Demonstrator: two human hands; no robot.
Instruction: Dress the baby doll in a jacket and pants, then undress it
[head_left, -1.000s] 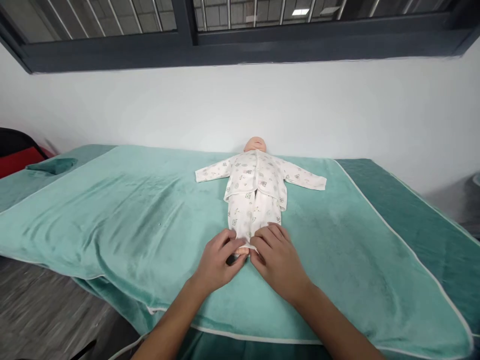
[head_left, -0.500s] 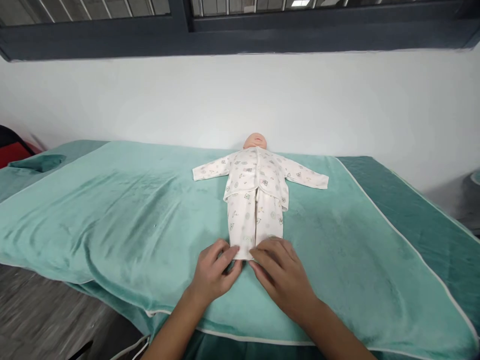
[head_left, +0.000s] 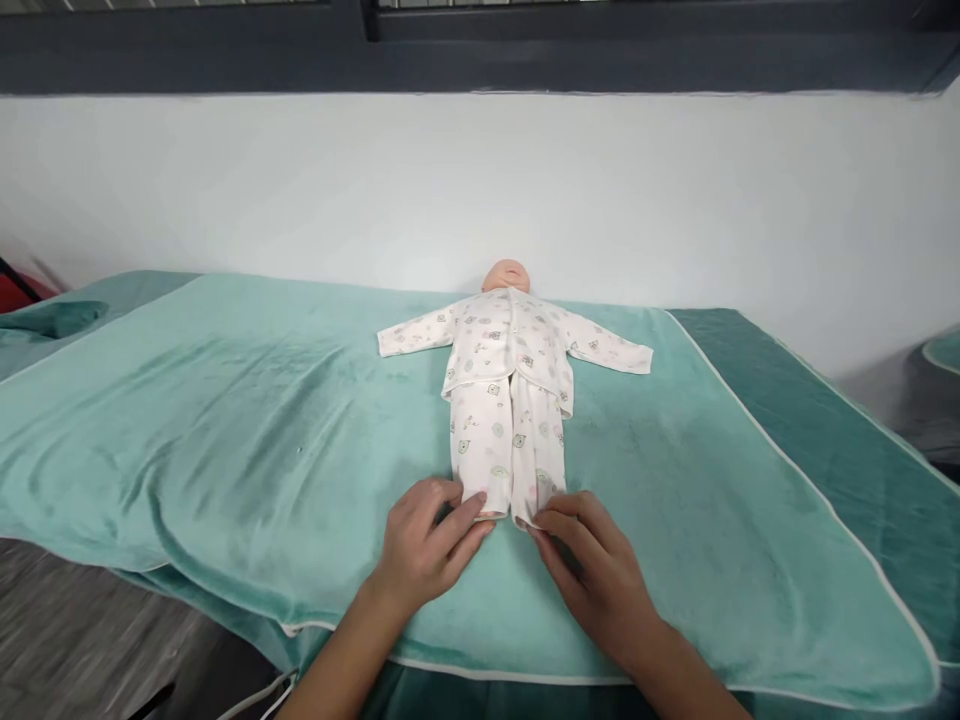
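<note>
A baby doll [head_left: 505, 275] lies on its back, head toward the wall, on a light green blanket [head_left: 300, 450]. It wears a white printed jacket [head_left: 495, 335] with both sleeves stretched out sideways, and matching white trousers [head_left: 484, 430]. My left hand [head_left: 427, 540] pinches the hem of the trouser leg on the left, thumb below and fingers above. At the hem of the other leg, my right hand [head_left: 592, 560] has its fingertips closed on the cloth. The doll's hands and feet are hidden by the clothing.
A white wall [head_left: 480, 190] rises behind the bed, with a dark window frame [head_left: 480, 55] above. Darker green cover [head_left: 810, 400] shows at the right. A cable [head_left: 259, 695] hangs near the front edge at lower left. Something red [head_left: 19, 290] sits at the far left.
My right hand has moved slightly right, from between the trouser legs to the right leg's hem. A gap between the legs now shows. My left hand stays at its hem.
</note>
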